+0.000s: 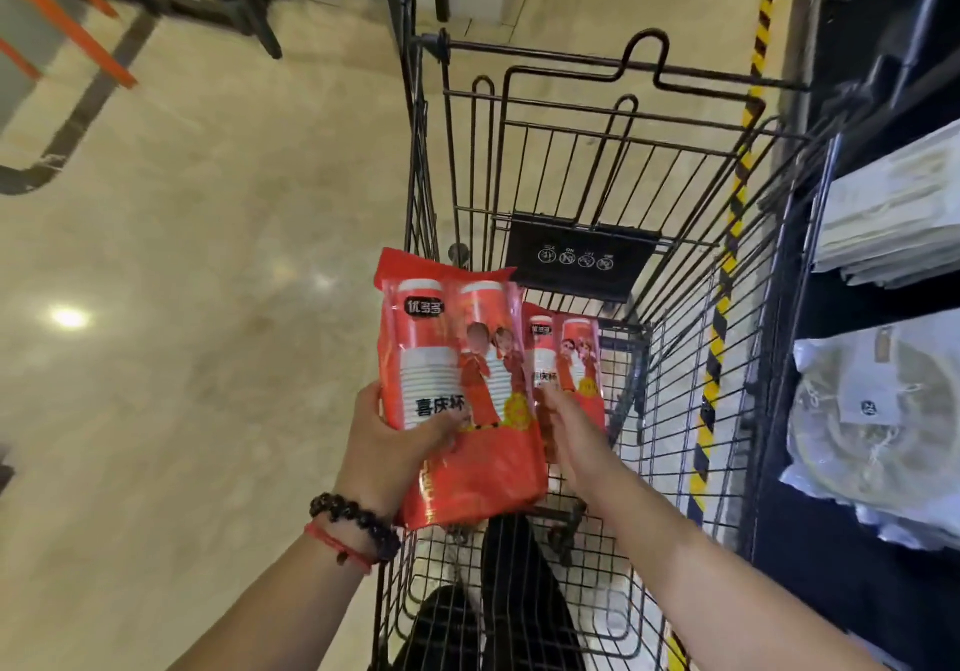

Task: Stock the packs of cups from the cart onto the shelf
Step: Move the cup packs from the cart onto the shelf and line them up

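Gleaming beige floor [208, 254] surrounds the wire cart [675, 306] beside shelf [831, 306].

Two red cup packs stand upright over the cart [675, 306]: near pack [457, 389] left, far pack [569, 358] right.

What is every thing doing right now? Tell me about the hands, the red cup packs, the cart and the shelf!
Left hand: grips the near cup pack, lifted above the cart.
Near cup pack: sealed, held up.
Right hand: holds the second cup pack.
Second cup pack: sealed, partly hidden behind the near one.
Cart: stands beside the shelf, child seat flap folded.
Shelf: already carries wrapped goods.
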Motion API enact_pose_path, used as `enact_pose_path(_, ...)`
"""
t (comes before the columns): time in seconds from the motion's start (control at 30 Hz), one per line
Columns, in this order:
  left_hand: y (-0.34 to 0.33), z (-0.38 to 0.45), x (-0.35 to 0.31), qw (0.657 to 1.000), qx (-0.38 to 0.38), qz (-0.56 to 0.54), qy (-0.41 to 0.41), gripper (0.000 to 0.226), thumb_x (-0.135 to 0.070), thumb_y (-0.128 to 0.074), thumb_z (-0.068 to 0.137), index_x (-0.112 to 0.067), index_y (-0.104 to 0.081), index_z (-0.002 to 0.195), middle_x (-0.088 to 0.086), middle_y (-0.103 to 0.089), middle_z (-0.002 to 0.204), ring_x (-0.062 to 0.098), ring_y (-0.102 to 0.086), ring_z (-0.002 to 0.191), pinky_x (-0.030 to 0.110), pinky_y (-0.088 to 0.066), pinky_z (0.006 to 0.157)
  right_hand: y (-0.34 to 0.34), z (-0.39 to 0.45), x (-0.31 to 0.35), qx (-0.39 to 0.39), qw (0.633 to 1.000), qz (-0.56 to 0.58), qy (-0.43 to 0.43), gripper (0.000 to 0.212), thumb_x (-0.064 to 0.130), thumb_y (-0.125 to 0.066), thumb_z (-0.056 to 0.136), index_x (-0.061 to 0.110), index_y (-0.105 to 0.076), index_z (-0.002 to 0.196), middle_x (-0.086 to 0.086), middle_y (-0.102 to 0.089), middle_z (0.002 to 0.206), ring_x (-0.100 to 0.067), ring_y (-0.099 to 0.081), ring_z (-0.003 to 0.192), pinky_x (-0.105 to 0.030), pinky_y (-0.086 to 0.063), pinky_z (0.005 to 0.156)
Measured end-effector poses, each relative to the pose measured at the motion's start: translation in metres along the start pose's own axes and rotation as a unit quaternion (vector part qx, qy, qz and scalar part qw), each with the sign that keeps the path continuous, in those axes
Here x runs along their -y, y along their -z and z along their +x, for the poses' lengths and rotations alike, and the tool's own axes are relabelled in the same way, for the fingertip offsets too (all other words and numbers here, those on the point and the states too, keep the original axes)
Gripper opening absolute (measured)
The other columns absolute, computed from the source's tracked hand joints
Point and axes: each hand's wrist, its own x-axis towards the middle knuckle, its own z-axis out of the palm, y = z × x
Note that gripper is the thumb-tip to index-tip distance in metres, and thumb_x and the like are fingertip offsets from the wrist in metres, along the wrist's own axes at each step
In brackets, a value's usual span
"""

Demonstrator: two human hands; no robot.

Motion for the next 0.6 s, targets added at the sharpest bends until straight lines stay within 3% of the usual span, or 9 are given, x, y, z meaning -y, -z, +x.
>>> enact_pose_path(0.1,0.019,-0.012,0.003,0.999,-0.028,0.017,-0.032,0.056,-0.002,-0.083,0.070,-0.025,-0.049,0.107,-0.002,-0.064,0.095,-0.003,-0.068,0.067,0.012,-0.051,0.050,-0.001,0.043,0.013,-0.069,0.997,-0.016,-0.013,0.045,0.058,-0.058,0.092,0.024,-0.063,0.121,0.004,-0.062,0.127,-0.019,-0.057,0.117,-0.039,-0.042,0.104)
enact_pose_path(0.2,0.037,-0.019,0.007,0.997,-0.058,0.036,-0.032,0.069,-0.012,-0.088,0.065,-0.027,-0.047,0.119,-0.003,-0.065,0.106,0.004,-0.069,0.080,0.019,-0.053,0.060,-0.002,0.088,0.017,-0.102,0.991,-0.081,-0.022,0.020,0.039,-0.057,0.097,0.021,-0.062,0.104,0.002,-0.062,0.103,-0.014,-0.055,0.090,-0.028,-0.043,0.075)
enact_pose_path(0.3,0.050,-0.019,0.015,0.995,-0.082,0.046,-0.030,0.081,-0.021,-0.093,0.059,-0.030,-0.044,0.123,-0.007,-0.063,0.108,0.006,-0.067,0.086,0.019,-0.050,0.064,-0.008,0.124,0.013,-0.112,0.981,-0.146,-0.058,0.039,0.040,-0.064,0.093,0.016,-0.054,0.122,-0.001,-0.057,0.110,-0.018,-0.051,0.093,-0.026,-0.040,0.070)
enact_pose_path(0.43,0.052,-0.020,0.012,0.995,-0.077,0.058,-0.032,0.085,-0.031,-0.091,0.053,-0.033,-0.043,0.123,-0.010,-0.062,0.107,0.003,-0.066,0.086,0.015,-0.049,0.063,-0.018,0.150,0.011,-0.099,0.982,-0.099,-0.130,0.083,0.049,-0.072,0.085,0.015,-0.031,0.149,-0.012,-0.050,0.142,-0.034,-0.054,0.122,-0.033,-0.043,0.092)
enact_pose_path(0.5,0.053,-0.019,0.012,0.995,-0.075,0.053,-0.029,0.093,-0.040,-0.094,0.046,-0.036,-0.043,0.123,-0.011,-0.062,0.108,0.002,-0.067,0.085,0.016,-0.050,0.063,-0.023,0.160,0.010,-0.100,0.982,-0.083,-0.139,0.087,0.045,-0.074,0.085,0.014,-0.029,0.152,-0.013,-0.049,0.144,-0.036,-0.052,0.127,-0.036,-0.043,0.094)
enact_pose_path(0.6,0.056,-0.018,0.014,0.994,-0.079,0.071,-0.032,0.086,-0.043,-0.087,0.044,-0.045,-0.042,0.117,-0.014,-0.061,0.109,-0.008,-0.064,0.085,0.016,-0.051,0.064,-0.022,0.164,0.006,-0.113,0.979,-0.098,-0.142,0.085,0.039,-0.080,0.079,0.014,-0.037,0.147,-0.015,-0.057,0.135,-0.037,-0.059,0.118,-0.045,-0.048,0.103)
